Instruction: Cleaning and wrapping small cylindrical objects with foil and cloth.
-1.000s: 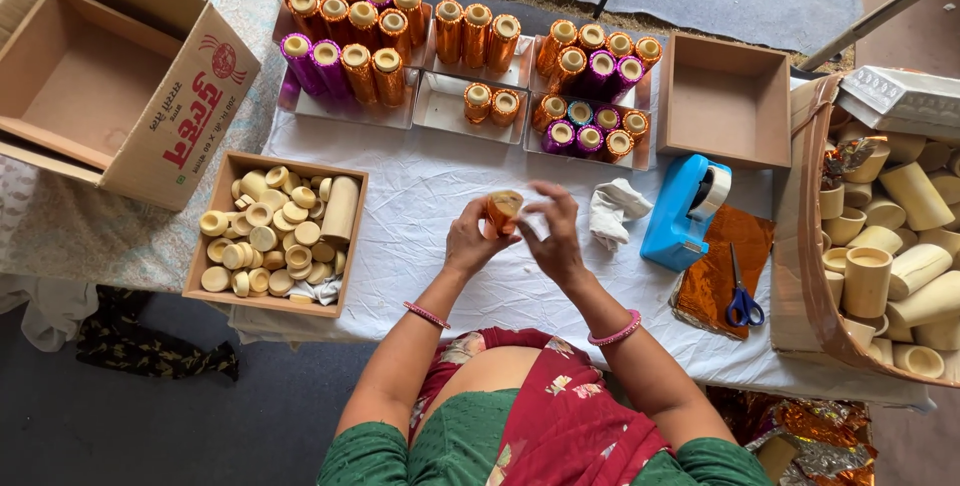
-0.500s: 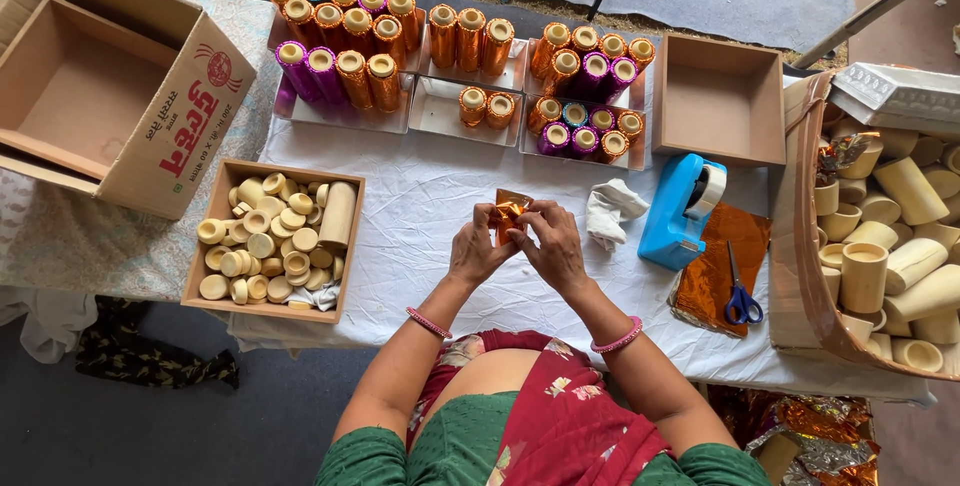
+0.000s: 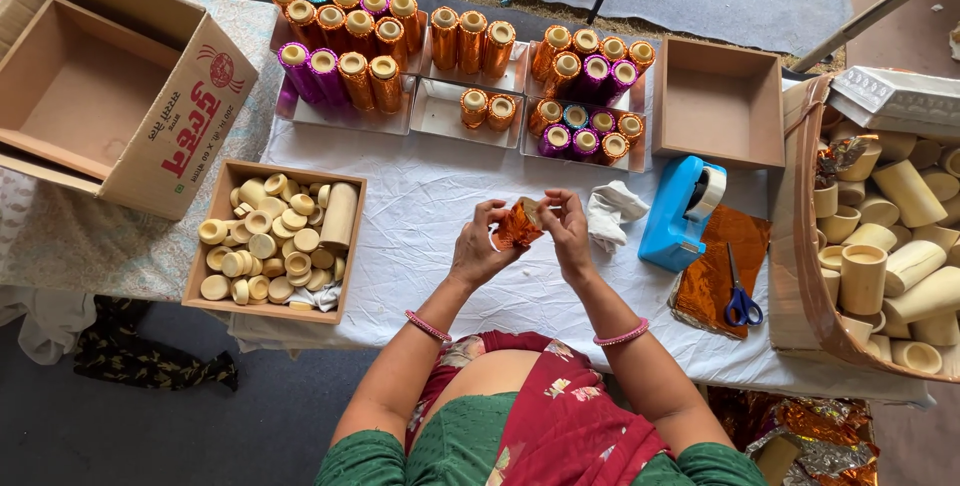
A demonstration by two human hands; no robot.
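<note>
Change since the earlier views: I see the foil-wrapped cup (image 3: 519,225) now tilted between both hands above the desk (image 3: 430,206), foil more gathered, so wrapping is advancing. Left hand (image 3: 478,248) grips its lower side; right hand (image 3: 567,231) pinches the top edge. Containers, left to right: cardboard box (image 3: 70,96), empty; wooden tray (image 3: 275,241), pale caps; white trays (image 3: 440,111), wrapped tubes; small box (image 3: 718,106), empty; basket (image 3: 800,246), bare cups.

On the surface (image 3: 440,196), the lid tray (image 3: 275,242) lies left, the tape dispenser (image 3: 683,211) right, scissors (image 3: 738,296) beside it, wrapped tubes (image 3: 450,46) behind.
</note>
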